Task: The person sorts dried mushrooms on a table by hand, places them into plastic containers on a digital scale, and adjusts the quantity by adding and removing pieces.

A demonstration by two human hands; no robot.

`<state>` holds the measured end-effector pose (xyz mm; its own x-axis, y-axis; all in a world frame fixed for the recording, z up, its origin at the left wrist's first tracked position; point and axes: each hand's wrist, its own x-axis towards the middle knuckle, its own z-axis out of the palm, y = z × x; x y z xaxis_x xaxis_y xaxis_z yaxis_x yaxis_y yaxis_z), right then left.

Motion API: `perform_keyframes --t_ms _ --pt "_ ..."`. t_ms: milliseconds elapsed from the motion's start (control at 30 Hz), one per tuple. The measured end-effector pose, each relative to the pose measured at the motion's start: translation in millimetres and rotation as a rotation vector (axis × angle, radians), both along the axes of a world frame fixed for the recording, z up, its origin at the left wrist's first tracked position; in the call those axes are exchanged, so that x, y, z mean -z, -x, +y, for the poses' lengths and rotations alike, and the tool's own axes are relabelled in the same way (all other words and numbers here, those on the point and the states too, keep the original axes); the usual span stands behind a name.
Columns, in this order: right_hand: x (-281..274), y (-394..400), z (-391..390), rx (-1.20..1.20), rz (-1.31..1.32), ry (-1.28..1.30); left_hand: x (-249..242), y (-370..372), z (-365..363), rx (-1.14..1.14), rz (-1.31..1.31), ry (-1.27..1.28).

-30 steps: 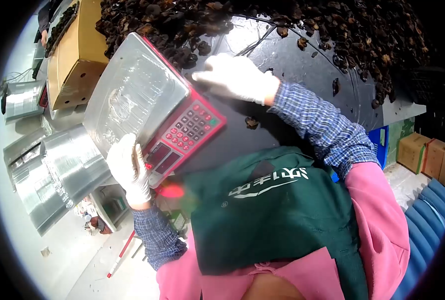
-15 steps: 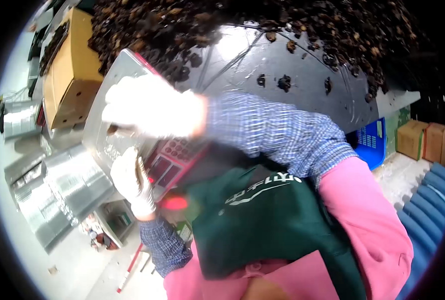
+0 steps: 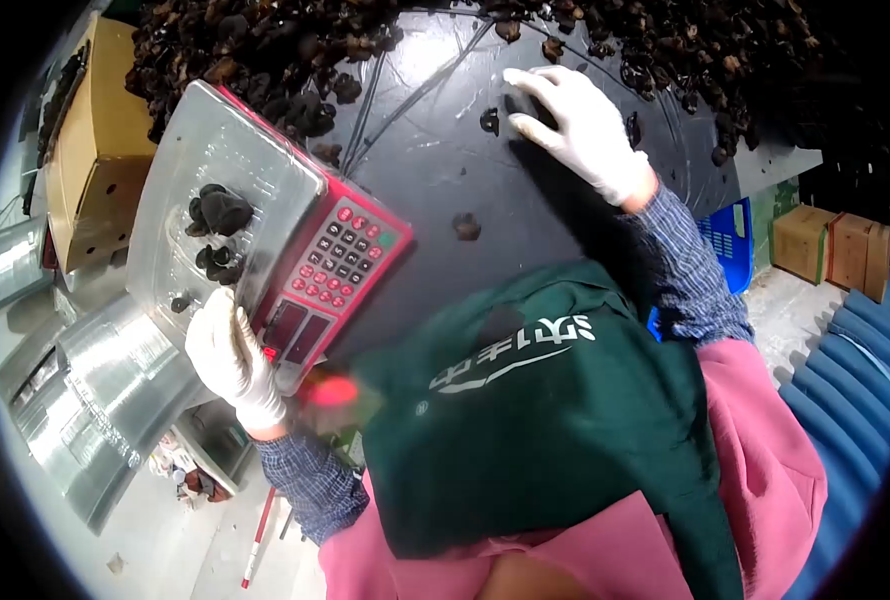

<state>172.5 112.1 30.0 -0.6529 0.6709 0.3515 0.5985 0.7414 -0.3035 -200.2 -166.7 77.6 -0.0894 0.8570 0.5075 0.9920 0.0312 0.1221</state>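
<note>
My left hand [image 3: 230, 360], in a white glove, is at the near edge of a red digital scale [image 3: 350, 250]. Its fingers are together and curled; what they hold, if anything, is hidden. On the scale's clear plastic tray [image 3: 155, 235] lie dark wood ear mushrooms [image 3: 221, 210], with smaller pieces close to the left fingertips. My right hand [image 3: 587, 130], also gloved, reaches over the black table [image 3: 415, 190]. Its thumb and fingers are spread apart beside a small wood ear piece [image 3: 490, 121]. Another loose piece [image 3: 466, 227] lies between the scale and my right arm.
A large heap of wood ear mushrooms [image 3: 235, 50] covers the far side of the table. A cardboard box [image 3: 105, 140] stands at the left, above shiny metal containers [image 3: 115, 390]. A blue basket [image 3: 730, 245] and brown cartons [image 3: 805, 240] are at the right.
My right hand has moved from over the scale tray out to the right above the table, exposing the mushrooms on the tray. My left hand stays at the scale's edge. The view has shifted slightly.
</note>
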Motion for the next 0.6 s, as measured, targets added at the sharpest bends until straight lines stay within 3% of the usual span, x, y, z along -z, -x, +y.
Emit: perform_keyframes --t_ms 67,200,333,400,500,600 --pt "20 -34 -20 0.031 -0.051 0.034 0 1 2 0.017 -0.013 -0.020" --pt "18 -38 -67 -0.038 0.158 0.281 5 1 -4 -0.028 -0.055 -0.010" --pt "8 11 -97 -0.326 0.063 0.284 6 6 -5 -0.023 -0.053 0.003" --pt "3 28 -94 -0.427 -0.106 0.240 5 6 -5 -0.024 -0.035 0.010" --pt "23 47 -83 -0.518 -0.114 0.303 4 5 -2 0.003 -0.039 -0.010" --pt "2 56 -64 -0.350 0.068 0.275 -3 -1 2 -0.016 -0.041 -0.003"
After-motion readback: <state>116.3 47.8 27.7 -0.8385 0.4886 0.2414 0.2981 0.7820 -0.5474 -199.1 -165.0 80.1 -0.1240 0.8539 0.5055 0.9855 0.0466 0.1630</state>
